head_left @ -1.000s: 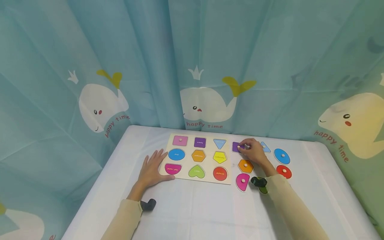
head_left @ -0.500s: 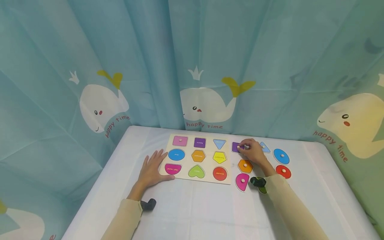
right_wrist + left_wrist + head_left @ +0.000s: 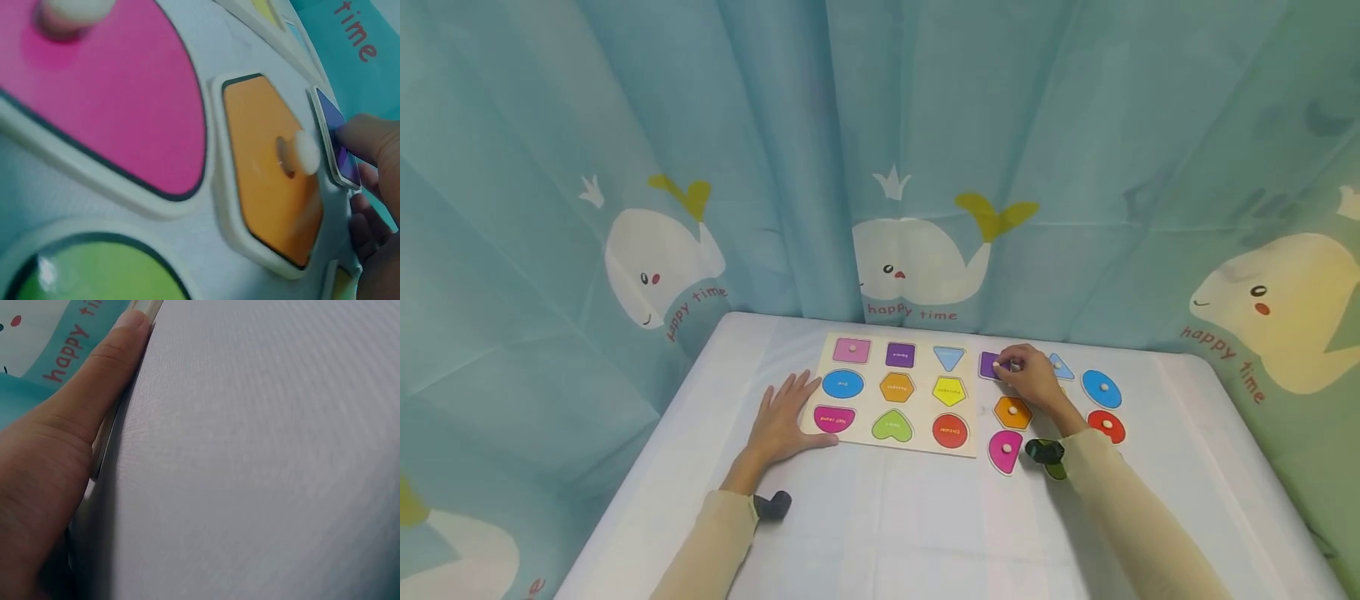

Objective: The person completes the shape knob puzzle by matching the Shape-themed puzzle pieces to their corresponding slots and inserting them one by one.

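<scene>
A pale wooden shape puzzle board (image 3: 868, 434) lies on the table with printed colored shapes. My left hand (image 3: 781, 423) rests at its left edge, fingers spread; in the left wrist view the thumb (image 3: 103, 375) lies along the board's side. Right of the board, my right hand (image 3: 1032, 379) pinches the knob of a purple square puzzle piece (image 3: 988, 367), which looks flat on the table. In the right wrist view the fingers partly cover this purple piece (image 3: 331, 119). A pink knobbed piece (image 3: 861, 349) sits in the board's far left corner.
Near the right hand lie several knobbed pieces: an orange hexagon (image 3: 1012, 413), a magenta half round (image 3: 1004, 451), a blue oval (image 3: 1102, 388), a red circle (image 3: 1107, 426), a light blue triangle (image 3: 1061, 365), and a green piece (image 3: 1056, 472) partly under the wrist. A whale-print curtain (image 3: 797, 250) hangs behind the table.
The head view has shifted very slightly. Both hands stay in place, the right one still at the purple square's knob.
</scene>
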The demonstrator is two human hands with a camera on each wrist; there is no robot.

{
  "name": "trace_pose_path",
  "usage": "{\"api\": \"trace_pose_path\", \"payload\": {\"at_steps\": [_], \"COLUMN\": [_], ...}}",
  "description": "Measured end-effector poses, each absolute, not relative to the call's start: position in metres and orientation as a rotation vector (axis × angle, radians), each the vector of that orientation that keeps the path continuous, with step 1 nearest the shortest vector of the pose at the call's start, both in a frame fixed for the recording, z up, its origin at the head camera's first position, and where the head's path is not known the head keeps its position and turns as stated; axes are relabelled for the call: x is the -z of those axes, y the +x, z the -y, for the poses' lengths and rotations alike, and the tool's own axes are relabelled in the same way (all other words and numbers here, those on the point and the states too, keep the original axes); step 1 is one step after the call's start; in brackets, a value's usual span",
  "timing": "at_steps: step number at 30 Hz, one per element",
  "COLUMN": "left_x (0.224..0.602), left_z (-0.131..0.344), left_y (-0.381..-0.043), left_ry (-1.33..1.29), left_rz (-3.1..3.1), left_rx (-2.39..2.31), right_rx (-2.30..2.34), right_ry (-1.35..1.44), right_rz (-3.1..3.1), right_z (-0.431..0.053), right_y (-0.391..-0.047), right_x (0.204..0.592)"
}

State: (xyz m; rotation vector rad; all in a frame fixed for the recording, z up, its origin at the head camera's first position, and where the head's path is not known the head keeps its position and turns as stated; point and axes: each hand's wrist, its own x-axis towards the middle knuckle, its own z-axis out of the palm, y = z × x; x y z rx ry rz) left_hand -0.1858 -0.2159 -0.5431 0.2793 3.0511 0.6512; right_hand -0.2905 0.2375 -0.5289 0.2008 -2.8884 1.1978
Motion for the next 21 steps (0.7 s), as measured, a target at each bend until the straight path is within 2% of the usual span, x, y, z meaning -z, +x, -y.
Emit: {"api": "trace_pose_path", "payload": {"at_steps": [21], "left_x": [0.537], "left_z": [0.225], "left_y": [-0.187], "left_ry": [0.303], "left_rz": [-3.000], "left_rx": [-0.687], "right_rx": [-1.224], "right_ry": [0.342], "right_rz": [2.813], "right_z": [-0.217], "right_y": [-0.299], "right_x": [0.483]}}
